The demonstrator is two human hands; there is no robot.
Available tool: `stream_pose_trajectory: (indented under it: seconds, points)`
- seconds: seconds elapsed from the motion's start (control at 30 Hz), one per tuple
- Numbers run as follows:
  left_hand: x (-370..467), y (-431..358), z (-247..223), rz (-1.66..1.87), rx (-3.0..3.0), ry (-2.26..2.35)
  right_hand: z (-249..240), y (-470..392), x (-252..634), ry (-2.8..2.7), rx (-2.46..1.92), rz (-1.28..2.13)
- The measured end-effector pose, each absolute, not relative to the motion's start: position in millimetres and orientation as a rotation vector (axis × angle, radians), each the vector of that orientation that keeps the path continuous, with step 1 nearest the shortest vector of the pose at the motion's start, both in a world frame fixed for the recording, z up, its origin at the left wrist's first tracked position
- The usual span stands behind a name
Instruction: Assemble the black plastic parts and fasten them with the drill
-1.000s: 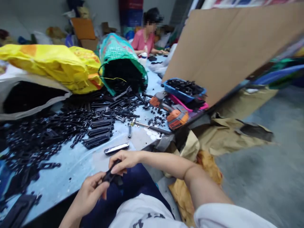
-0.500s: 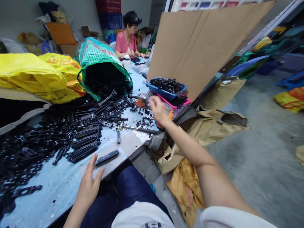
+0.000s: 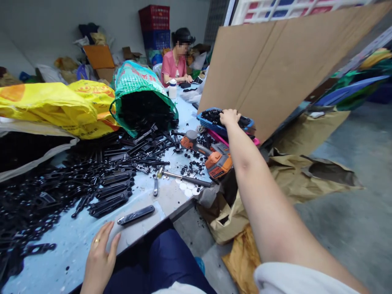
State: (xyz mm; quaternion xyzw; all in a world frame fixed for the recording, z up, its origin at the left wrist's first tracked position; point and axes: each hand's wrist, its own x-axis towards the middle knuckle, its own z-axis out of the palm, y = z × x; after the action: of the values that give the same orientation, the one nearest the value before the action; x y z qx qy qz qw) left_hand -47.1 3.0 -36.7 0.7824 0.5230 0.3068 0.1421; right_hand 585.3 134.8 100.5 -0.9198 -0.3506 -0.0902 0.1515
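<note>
My left hand (image 3: 99,253) is open, thumb and fingers apart, low over the near table edge. Just beyond its fingertips, apart from them, a long black plastic handle-shaped part (image 3: 136,215) lies flat. My right hand (image 3: 230,117) reaches out to a blue basket (image 3: 211,122) heaped with small black parts (image 3: 214,116). Its fingers bend down onto the parts and the tips are hidden, so I cannot tell whether it grips any. On the near side of the basket lies an orange and grey cordless power tool (image 3: 218,163). A hammer (image 3: 186,178) rests closer to me.
Piles of black parts (image 3: 76,171) cover the table's left side. A green woven sack (image 3: 137,77) and yellow sacks (image 3: 45,102) stand behind them. Upright cardboard (image 3: 275,69) borders the basket. Paper bags (image 3: 312,175) lie at the right. A co-worker (image 3: 174,65) sits at the far end.
My right hand has moved from above the power tool, farther out and right, to the basket. My left hand has drawn back slightly from the black part. The view has shifted.
</note>
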Motion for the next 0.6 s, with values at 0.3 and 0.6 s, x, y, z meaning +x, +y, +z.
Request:
stream_pose_trajectory:
  seconds: [0.3,0.6]
  points:
    - [-69,-7,-64,1.002,2.373,1.587,122,57,598,-0.632,-2.192,-0.32]
    - [-50,-13,-74,0.935,2.383,1.813,89,5,587,-0.198,-2.151,0.41]
